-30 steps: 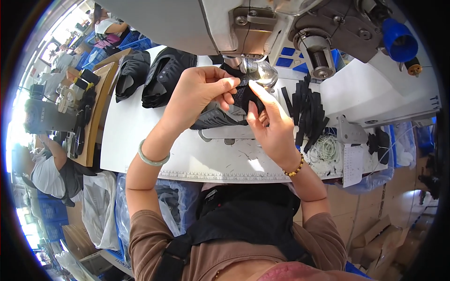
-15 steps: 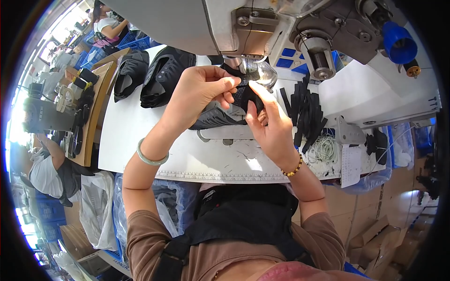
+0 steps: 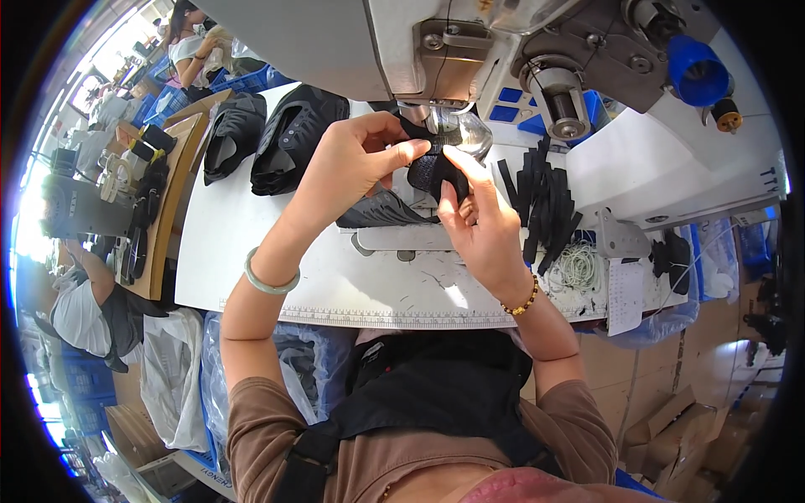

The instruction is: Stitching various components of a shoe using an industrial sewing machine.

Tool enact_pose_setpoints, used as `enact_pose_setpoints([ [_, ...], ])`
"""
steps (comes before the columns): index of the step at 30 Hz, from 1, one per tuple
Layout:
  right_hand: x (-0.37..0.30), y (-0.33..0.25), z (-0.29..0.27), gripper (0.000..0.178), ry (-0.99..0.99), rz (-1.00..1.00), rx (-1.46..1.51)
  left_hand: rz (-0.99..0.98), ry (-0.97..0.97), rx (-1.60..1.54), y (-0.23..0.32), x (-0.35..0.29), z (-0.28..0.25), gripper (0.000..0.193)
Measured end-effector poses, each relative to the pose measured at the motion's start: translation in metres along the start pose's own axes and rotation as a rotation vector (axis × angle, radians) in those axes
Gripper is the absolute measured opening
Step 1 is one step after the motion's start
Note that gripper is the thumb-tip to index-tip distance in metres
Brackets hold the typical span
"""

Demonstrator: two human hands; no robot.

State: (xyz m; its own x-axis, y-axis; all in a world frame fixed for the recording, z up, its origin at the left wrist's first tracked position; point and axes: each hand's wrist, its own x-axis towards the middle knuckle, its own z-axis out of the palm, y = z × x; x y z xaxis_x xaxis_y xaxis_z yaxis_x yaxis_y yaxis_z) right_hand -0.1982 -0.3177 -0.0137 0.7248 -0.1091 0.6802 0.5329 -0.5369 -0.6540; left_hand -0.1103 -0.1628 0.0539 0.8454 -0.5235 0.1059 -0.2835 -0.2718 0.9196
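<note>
Just below the needle area of a white sewing machine (image 3: 449,71), both hands grip a black-and-grey shoe upper (image 3: 387,210). My left hand (image 3: 356,163) pinches its top edge between thumb and fingers. From the right, my right hand (image 3: 485,210) has thumb and forefinger pressed on the black fabric close to the left thumb. Part of the upper lies on the machine bed, and the fingers cover some of it. Two stacks of similar shoe uppers, a smaller stack (image 3: 235,138) and a larger stack (image 3: 300,138), stand left of my left hand.
Black strips (image 3: 545,197) lie in a pile right of my right hand, near tangled white cord (image 3: 580,268). A ruler tape (image 3: 402,320) runs along the front edge of the white table (image 3: 251,251). Machine parts hang overhead. Co-workers sit at the left.
Both hands stay by the needle area and keep their grip. The black fabric between them has turned slightly, showing more of its textured side. The view has shifted a little.
</note>
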Motion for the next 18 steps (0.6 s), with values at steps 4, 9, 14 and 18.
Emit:
enact_pose_setpoints([
  [4, 0.0002, 0.0002, -0.0001, 0.045, 0.002, -0.003, -0.010, 0.023, 0.013, -0.027, -0.0017, 0.0004, 0.0010, 0.027],
  [9, -0.0008, 0.0023, 0.0017, 0.045, 0.011, -0.009, -0.024, -0.070, -0.052, -0.165, 0.0027, 0.0043, 0.0000, 0.018],
  [14, -0.0009, 0.0034, 0.0028, 0.045, 0.030, -0.023, -0.010, -0.098, -0.088, -0.224, 0.0015, 0.0060, -0.0017, 0.017],
  [18, -0.0011, 0.0036, 0.0019, 0.045, 0.032, -0.021, -0.011, -0.099, -0.091, -0.226, 0.0015, 0.0071, -0.0009, 0.017],
])
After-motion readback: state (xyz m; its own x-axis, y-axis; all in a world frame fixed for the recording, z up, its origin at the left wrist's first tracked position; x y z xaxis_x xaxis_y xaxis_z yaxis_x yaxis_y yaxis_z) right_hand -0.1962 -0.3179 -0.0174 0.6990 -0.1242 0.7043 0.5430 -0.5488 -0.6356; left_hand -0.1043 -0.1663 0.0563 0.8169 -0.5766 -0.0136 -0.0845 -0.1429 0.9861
